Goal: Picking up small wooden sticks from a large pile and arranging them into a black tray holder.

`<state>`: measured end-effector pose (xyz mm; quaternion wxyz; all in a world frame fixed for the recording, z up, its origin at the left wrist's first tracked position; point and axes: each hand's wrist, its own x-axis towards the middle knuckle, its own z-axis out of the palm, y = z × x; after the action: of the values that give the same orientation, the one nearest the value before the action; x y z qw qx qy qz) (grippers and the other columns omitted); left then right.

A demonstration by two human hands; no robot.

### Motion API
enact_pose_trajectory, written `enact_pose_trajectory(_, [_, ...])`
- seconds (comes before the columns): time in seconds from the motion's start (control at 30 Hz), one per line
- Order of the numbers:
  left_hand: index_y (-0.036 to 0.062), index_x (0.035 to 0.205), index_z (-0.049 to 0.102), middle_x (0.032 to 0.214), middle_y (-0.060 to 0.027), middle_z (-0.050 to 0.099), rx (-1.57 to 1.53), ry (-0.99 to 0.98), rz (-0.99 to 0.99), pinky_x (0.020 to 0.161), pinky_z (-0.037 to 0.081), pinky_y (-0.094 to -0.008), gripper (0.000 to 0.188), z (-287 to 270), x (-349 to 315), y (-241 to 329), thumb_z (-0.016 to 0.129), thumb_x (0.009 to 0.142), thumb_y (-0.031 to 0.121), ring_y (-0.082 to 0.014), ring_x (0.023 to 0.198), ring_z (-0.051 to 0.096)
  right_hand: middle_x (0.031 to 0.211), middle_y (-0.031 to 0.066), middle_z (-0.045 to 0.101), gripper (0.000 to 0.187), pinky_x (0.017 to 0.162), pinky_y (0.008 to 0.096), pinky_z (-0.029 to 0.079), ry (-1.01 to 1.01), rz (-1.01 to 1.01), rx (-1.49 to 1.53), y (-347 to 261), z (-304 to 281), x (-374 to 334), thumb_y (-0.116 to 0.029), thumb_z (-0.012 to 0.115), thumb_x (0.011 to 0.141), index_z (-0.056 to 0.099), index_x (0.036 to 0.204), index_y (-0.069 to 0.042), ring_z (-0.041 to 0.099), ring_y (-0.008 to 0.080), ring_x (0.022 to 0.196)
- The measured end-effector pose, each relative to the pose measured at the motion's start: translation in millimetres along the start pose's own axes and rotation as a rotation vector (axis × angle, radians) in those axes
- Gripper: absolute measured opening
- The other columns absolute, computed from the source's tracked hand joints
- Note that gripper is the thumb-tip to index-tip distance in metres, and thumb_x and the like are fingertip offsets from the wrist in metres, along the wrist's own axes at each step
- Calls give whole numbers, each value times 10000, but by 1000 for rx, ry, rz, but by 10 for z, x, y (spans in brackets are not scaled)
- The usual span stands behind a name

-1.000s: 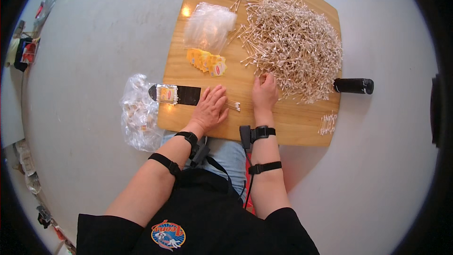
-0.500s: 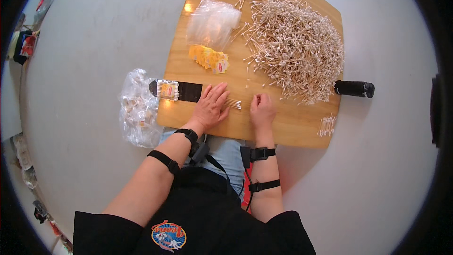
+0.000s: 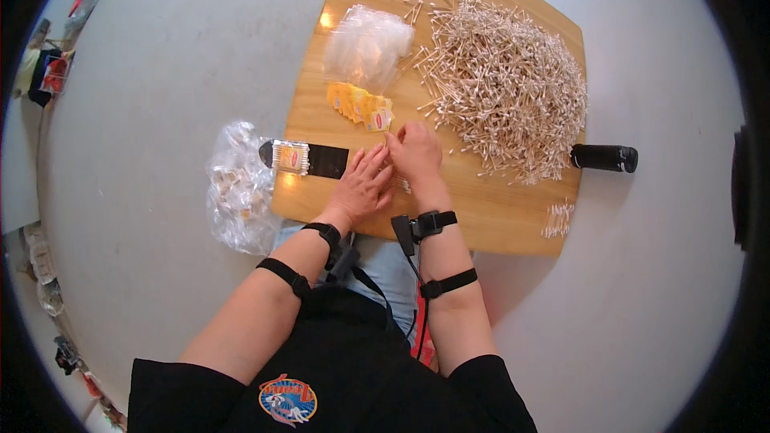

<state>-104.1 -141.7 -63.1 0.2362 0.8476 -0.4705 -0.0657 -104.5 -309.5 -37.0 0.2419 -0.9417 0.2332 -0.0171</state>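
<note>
Both hands, left (image 3: 362,186) lying flat and open, right (image 3: 413,152) curling around something too small to tell, are working mid-desk (image 3: 481,216) beside yellow printed paper labels (image 3: 361,104) at eleven o'clock, loose heap of white-tipped cotton swabs (image 3: 505,84) at two o'clock for easy reach.

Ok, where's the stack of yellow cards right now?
In the head view, the yellow cards lie on the wooden table, just beyond the left hand, between the clear bags and the right hand.
</note>
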Motion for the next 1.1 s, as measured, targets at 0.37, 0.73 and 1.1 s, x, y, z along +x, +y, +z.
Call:
enact_pose_trajectory(0.37, [56, 1328, 502, 1472, -167, 419, -155, 125, -5, 1194, 242, -491, 539, 37, -20, -26, 650, 853, 265, -325, 1431, 339, 936, 155, 662, 149, 780, 477, 520, -78, 11, -7, 150, -86, -35, -208, 657, 866, 649, 917, -69, 645, 366, 906])
enact_pose_trajectory(0.73, [52, 1379, 469, 1522, -154, 392, -80, 75, -25, 1203, 214, -488, 563, 10, -8, 21, 611, 894, 299, -313, 1445, 328, 974, 136, 616, 151, 829, 460, 487, 459, -3, -177, 634, -261, -451, -147, 652, 868, 633, 1001, -78, 575, 352, 984])
enact_pose_trajectory(1.1, [56, 1370, 457, 1510, -155, 394, -98, 90, -27, 1197, 229, -498, 556, -10, -7, 17, 629, 889, 276, -315, 1437, 335, 942, 140, 603, 116, 822, 450, 467, 404, 20, 42, 590, -27, -443, -34, 610, 829, 599, 944, -45, 568, 347, 919])
